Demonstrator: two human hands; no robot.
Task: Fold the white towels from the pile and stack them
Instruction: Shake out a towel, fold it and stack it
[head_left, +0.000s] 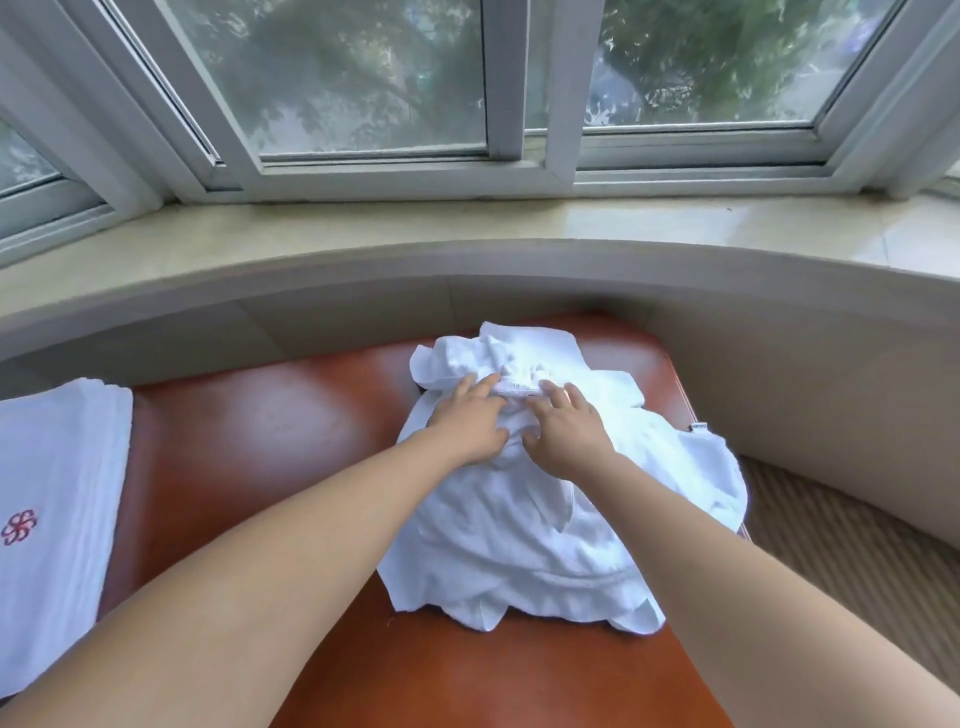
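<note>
Nearest, a glossy reddish-brown leather bench (249, 457) carried a crumpled pile of white terry towels (519, 519) on its right half. At the bench's left edge lay a folded white towel with a red embroidered emblem (57, 467). Further on, the left hand (470, 421) and the right hand (563, 434) lay side by side on the pile's top, fingers curled into a rumpled hem. Beyond rose a pale stone windowsill (467, 223).
</note>
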